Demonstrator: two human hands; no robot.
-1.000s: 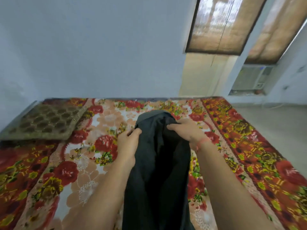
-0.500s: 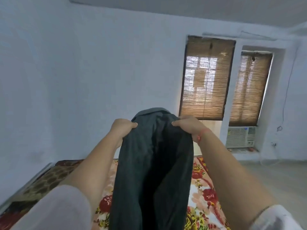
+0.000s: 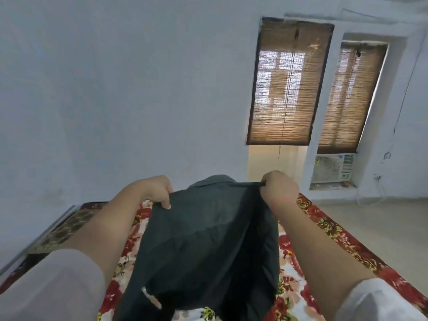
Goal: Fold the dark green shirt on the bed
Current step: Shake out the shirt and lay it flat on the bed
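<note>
The dark green shirt (image 3: 208,246) hangs in the air in front of me, above the bed (image 3: 324,230) with its red floral sheet. My left hand (image 3: 155,191) pinches its top edge on the left. On the right, my right hand (image 3: 279,188) grips the other top corner, and the fabric is stretched taut between the two hands. The collar bulges up behind the top edge. A white label shows low on the cloth. The shirt's lower part runs out of the frame.
A brown patterned pillow (image 3: 67,228) lies at the left end of the bed by the wall. Two bamboo blinds (image 3: 287,84) cover the windows ahead, with an air conditioner (image 3: 332,167) below the right one. Bare floor lies to the right of the bed.
Both hands have lifted the shirt off the bed and moved apart, spreading its top edge wide. The view has tilted up toward the wall and windows.
</note>
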